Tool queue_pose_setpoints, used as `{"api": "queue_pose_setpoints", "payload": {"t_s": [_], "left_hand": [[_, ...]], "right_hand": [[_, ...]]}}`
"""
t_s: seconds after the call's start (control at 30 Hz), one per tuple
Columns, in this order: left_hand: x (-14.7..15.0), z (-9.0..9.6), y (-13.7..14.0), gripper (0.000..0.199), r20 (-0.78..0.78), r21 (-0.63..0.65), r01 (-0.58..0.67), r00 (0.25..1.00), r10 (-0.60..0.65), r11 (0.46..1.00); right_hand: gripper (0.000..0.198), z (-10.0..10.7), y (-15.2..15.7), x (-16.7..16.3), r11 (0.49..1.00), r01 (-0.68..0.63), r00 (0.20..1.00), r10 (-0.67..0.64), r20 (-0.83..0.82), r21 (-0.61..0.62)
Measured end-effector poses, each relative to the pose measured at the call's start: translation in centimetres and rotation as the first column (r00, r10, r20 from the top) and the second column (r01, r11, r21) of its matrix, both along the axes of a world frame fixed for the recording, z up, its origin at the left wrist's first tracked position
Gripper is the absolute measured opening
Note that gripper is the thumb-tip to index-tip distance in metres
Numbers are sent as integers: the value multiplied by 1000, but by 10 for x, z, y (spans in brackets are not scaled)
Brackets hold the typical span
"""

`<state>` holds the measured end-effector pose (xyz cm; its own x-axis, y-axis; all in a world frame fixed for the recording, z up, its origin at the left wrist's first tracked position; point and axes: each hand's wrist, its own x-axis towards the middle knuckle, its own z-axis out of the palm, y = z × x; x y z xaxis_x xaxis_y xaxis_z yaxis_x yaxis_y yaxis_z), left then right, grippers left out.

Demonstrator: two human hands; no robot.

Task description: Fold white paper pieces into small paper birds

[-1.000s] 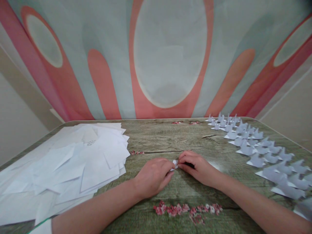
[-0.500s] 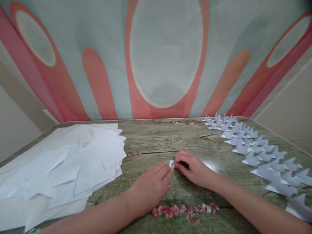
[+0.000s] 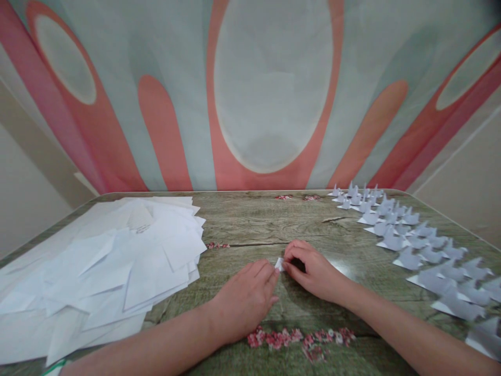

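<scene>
While the right hand [image 3: 309, 269] pinches a small folded paper [image 3: 279, 264] between thumb and bent fingers, the left hand [image 3: 248, 297] meets its near edge; whether that hand grips or merely steadies cannot be told. Light, even pressure with edges aligned would likely keep creases crisp. Around them spreads a wood-grain table [image 3: 250, 219], with flat, overlapping white sheets [image 3: 156, 271] leftward and pointed, winged paper birds [image 3: 409, 258] rightward.

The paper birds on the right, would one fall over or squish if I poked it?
A paper bird would probably slide before tipping, since it seems to sit low and wide on the table. It's likely light, since it looks like folded paper. It looks thin and pointy, so it might crumple easily if squeezed.
</scene>
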<state>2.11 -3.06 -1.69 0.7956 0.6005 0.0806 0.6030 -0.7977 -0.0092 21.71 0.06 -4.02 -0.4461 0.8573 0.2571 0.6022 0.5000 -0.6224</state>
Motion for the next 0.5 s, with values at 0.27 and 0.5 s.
{"api": "queue_pose_setpoints", "payload": {"t_s": [0.27, 0.5], "left_hand": [[-1, 1, 2, 41, 12, -31, -1, 1000, 1, 1000], [-1, 4, -4, 40, -13, -13, 30, 999, -30, 999]], "right_hand": [[10, 3, -2, -2, 1000, 28, 1000, -28, 11, 10], [13, 3, -2, -3, 1000, 20, 1000, -20, -14, 18]]}}
